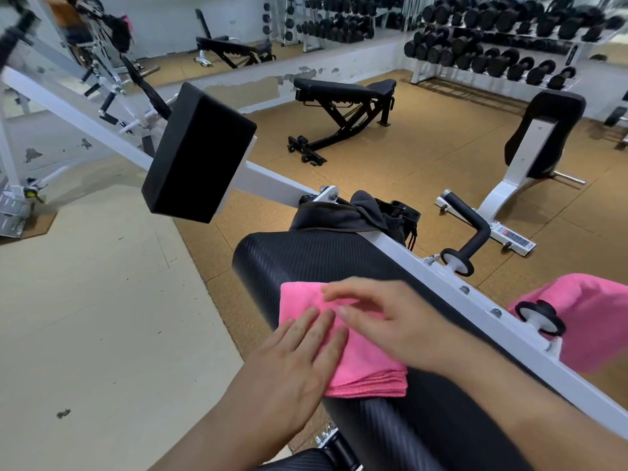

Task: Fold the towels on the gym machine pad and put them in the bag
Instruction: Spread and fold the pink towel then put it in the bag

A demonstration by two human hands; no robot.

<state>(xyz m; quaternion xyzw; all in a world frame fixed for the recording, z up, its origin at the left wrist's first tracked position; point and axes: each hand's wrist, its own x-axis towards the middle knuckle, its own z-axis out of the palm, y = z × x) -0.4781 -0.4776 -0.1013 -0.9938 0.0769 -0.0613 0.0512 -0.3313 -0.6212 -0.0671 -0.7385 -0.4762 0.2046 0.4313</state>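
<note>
A folded pink towel (360, 365) is laid lengthwise along the pad (306, 260), stacked edges turned toward the person. It is pressed by the flat left hand (299, 355) and covered by the open right hand (384, 321).

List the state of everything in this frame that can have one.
folded pink towel: folded in layers, lying on the pad.
second pink towel: unfolded, draped over the white frame.
bag: slumped beyond the pad's far end, mouth apparently open.
left hand: flat, pressing the folded towel.
right hand: open over the towel, blurred.
</note>
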